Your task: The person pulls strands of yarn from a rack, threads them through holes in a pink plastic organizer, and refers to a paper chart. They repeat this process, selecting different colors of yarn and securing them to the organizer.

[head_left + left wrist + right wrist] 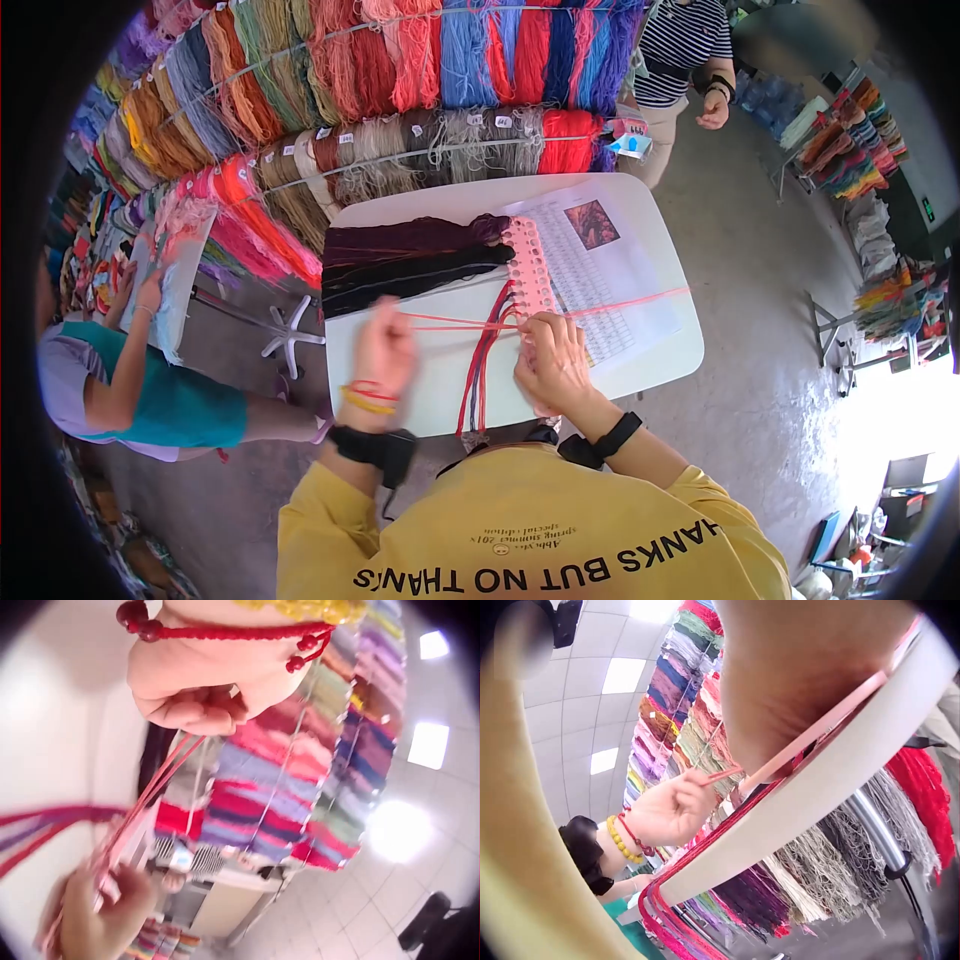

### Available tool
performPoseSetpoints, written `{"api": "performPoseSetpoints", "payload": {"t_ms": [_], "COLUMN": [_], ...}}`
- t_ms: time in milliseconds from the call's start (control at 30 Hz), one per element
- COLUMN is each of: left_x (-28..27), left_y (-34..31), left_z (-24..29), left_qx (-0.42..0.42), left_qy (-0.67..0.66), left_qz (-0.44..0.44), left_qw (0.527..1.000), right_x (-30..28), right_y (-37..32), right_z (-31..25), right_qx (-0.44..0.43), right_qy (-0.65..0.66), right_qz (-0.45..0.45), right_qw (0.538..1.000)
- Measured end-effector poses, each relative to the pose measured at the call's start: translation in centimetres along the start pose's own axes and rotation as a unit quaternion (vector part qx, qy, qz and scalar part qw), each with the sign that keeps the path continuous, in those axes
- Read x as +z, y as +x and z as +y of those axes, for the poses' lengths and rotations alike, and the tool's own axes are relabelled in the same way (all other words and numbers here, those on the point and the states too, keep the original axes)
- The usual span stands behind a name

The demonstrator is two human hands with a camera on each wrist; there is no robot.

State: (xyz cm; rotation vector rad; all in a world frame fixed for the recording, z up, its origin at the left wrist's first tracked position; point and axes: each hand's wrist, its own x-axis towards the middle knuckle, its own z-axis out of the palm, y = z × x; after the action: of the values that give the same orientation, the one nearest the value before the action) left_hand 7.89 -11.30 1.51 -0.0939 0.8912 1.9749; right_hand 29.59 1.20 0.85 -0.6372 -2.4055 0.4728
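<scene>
Left grip (380, 350): fingers curled in tight, pinching a couple of pink strands (460, 328) up off the desk (665, 365); it's a bit blurry in the head view
Right grip (555, 360): curled round the lower end of the card, with the pink strands running right up to it
Pink strands: pulled pretty taut between the two hands, plus a pink tail heading off to the right over the paper
Pink holed card (527, 265): lying on the desk, holes down its edges, partly under the right hand
Dark bundles: purple skein (410, 238) and black skein (410, 278) both stretch left from the card's upper end
Red and navy strands (483, 350): trailing off the card toward the wearer, between the hands
Printed chart (645, 250): flat on the desk, partly under the card, small picture near its top
Wrist bling: yellow bead bracelet (622, 840) and red cord bracelet (247, 632), left arm
Backdrop: racks of colorful skeins (400, 60) beyond the desk
</scene>
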Motion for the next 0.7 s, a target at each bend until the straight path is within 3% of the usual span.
{"api": "performPoseSetpoints", "payload": {"t_ms": [33, 67, 100, 133, 167, 200, 300, 333, 400, 467, 533, 700], "left_x": [-1.6, -2.2, -5.1, -10.7, -10.0, -8.8, -3.0, -2.7, 0.9, 3.1, 3.6, 5.5], "left_y": [0.0, -1.2, -1.0, 0.0, -1.3, -2.7, -5.2, -4.7, -5.1, -4.6, -3.2, -2.5], "left_z": [3.4, 6.8, 10.2, 13.9, 14.4, 15.3, 11.5, 8.7, 2.2, -3.9, -8.1, -8.9], "left_qx": [0.036, 0.131, 0.198, 0.353, 0.439, 0.491, 0.565, 0.452, 0.191, 0.039, 0.026, -0.05], "left_qy": [-0.009, 0.064, 0.094, 0.376, 0.536, 0.654, 0.715, 0.663, 0.544, 0.532, 0.492, 0.466], "left_qz": [-0.018, -0.04, 0.082, 0.209, 0.317, 0.399, 0.23, 0.158, -0.018, -0.143, -0.19, -0.138], "left_qw": [0.999, 0.989, 0.972, 0.831, 0.648, 0.416, 0.343, 0.576, 0.817, 0.834, 0.849, 0.873], "right_x": [0.0, 0.0, 0.0, -0.1, 0.0, 0.1, 0.2, 0.1, 0.0, -0.1, -0.1, -0.6], "right_y": [0.0, 0.1, 0.1, 0.0, 0.0, 0.0, -0.1, -0.1, -0.1, 0.1, 0.1, 0.4], "right_z": [0.0, 0.0, 0.1, 0.2, 0.3, 0.4, 0.8, 0.8, 0.7, 0.5, 0.6, 2.0], "right_qx": [0.001, 0.003, 0.003, 0.006, 0.009, 0.012, 0.025, 0.035, 0.053, 0.051, 0.062, 0.118], "right_qy": [0.009, 0.019, 0.029, 0.039, 0.049, 0.059, 0.108, 0.122, 0.15, 0.165, 0.205, 0.341], "right_qz": [0.002, 0.005, 0.007, 0.007, 0.009, 0.012, 0.018, 0.014, 0.008, 0.015, 0.011, -0.064], "right_qw": [1.0, 1.0, 1.0, 0.999, 0.999, 0.998, 0.994, 0.992, 0.987, 0.985, 0.977, 0.93]}}
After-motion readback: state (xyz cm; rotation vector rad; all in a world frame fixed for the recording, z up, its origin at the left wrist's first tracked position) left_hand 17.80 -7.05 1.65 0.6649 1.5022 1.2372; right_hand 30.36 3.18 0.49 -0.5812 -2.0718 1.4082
